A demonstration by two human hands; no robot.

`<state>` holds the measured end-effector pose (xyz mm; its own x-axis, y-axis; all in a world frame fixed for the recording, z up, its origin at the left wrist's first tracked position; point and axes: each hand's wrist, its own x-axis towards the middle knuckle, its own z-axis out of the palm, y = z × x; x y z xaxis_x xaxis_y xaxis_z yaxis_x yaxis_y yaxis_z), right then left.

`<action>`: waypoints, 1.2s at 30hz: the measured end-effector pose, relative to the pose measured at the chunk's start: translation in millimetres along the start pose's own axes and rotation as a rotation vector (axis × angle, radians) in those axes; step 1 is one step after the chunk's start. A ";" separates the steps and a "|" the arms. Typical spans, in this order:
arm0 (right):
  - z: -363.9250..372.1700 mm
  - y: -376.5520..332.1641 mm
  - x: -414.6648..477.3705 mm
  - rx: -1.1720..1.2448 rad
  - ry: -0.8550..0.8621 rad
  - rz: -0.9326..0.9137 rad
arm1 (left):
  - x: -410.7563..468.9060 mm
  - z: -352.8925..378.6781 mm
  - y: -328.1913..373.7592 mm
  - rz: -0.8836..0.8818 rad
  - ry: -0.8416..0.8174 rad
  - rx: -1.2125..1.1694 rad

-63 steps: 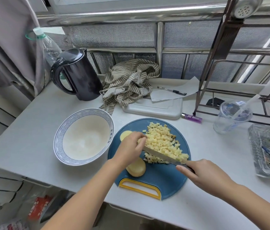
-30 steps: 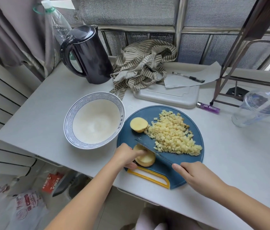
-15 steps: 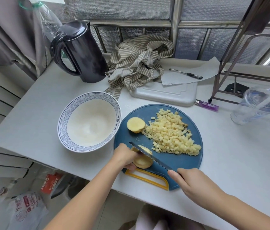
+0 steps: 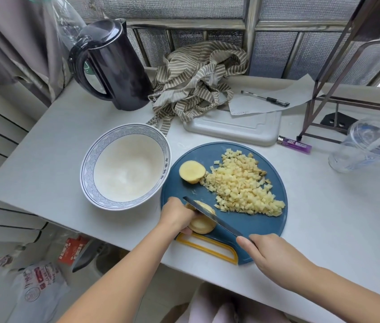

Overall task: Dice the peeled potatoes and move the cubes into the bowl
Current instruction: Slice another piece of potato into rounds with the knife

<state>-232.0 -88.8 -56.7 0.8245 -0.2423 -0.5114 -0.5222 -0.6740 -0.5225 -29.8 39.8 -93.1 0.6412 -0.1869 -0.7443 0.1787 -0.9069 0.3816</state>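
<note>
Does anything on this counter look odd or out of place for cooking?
Nothing looks spilled or damaged. Still, a purple lighter lies near the blue cutting board, and a pen on paper and a heaped striped cloth cover part of the white board.

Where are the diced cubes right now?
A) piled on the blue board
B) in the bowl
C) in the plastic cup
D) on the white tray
A: the cubes lie heaped on the blue cutting board, while the bowl beside it holds none.
</note>
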 end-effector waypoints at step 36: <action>-4.4 -4.0 -8.8 0.090 -0.014 0.000 | -13.7 -6.5 -2.2 -0.054 -0.032 -0.162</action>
<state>-236.2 -87.1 -47.1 0.8216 -0.2324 -0.5206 -0.5404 -0.6083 -0.5813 -34.1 46.8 -80.2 0.6036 -0.1543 -0.7822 0.3312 -0.8439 0.4221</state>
